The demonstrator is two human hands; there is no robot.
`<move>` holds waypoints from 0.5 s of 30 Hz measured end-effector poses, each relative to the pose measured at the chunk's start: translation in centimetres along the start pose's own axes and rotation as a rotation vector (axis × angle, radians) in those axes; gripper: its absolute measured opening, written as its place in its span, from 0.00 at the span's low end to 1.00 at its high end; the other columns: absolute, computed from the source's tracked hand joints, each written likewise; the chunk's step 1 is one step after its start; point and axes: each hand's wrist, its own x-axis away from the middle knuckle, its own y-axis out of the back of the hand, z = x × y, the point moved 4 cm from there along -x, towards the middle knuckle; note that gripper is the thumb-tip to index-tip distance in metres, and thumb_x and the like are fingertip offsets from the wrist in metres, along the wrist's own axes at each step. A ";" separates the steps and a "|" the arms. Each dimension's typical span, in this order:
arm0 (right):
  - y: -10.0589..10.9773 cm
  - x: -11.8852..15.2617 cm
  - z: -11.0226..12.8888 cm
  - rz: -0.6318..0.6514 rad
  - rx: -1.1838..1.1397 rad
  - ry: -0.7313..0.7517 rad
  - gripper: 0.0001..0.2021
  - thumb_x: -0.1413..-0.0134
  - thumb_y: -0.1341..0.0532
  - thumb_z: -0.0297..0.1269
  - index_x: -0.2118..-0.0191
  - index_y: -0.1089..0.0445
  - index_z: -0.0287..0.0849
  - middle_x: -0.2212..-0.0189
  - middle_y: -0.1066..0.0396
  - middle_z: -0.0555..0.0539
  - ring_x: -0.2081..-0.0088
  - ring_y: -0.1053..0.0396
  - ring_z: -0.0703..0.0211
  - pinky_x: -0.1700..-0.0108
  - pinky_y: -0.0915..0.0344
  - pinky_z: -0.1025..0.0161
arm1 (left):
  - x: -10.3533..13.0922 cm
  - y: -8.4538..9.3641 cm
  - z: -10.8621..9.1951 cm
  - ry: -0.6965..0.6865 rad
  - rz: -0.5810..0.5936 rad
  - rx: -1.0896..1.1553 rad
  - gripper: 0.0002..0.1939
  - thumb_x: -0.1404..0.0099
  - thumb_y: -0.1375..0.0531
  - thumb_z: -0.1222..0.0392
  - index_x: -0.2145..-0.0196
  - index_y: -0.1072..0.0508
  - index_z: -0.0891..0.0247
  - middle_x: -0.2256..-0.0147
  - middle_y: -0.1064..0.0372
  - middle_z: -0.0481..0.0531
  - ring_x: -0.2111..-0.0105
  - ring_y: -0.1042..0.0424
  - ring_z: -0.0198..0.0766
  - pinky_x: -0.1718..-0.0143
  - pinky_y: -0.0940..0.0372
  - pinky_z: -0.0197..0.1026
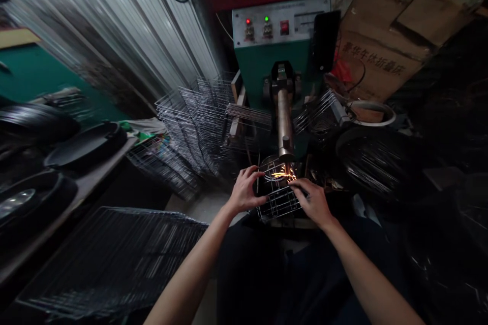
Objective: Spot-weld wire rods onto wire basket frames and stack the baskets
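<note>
A small wire rack [281, 202] with crossed metal rods is held below the upper arm [284, 124] of a green spot welder [247, 68]. Orange sparks [284, 173] spray out at the arm's tip, over the rack's far part. My left hand [244, 192] grips the rack's left side, its fingers curled over the far end and the thumb lower down. At the right edge, close to the sparks, my right hand [313, 204] holds the rack between bent fingers and thumb. Exactly what its fingertips touch is hard to see.
Stacks of wire grids [198, 122] stand left of the welder, and a wide wire stack [114, 259] lies at lower left. Coils of wire [375, 162] are on the right. Round dark pans [86, 147] rest on a left-hand bench. A cardboard box [392, 35] leans behind.
</note>
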 end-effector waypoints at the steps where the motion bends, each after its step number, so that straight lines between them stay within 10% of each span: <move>1: 0.0 0.1 -0.1 -0.008 -0.009 -0.010 0.07 0.34 0.42 0.32 0.57 0.25 0.46 0.62 0.25 0.48 0.60 0.27 0.55 0.55 0.32 0.60 | 0.1 -0.1 -0.1 -0.006 -0.010 0.001 0.35 0.53 0.30 0.52 0.47 0.30 0.60 0.41 0.41 0.60 0.42 0.41 0.56 0.42 0.40 0.57; 15: 0.3 -2.1 -2.4 -0.004 0.096 -0.038 0.06 0.36 0.42 0.37 0.63 0.29 0.44 0.64 0.28 0.45 0.61 0.29 0.51 0.58 0.34 0.59 | -2.8 0.3 1.1 0.018 -0.003 0.001 0.36 0.53 0.30 0.48 0.46 0.29 0.59 0.41 0.40 0.59 0.43 0.41 0.57 0.43 0.40 0.58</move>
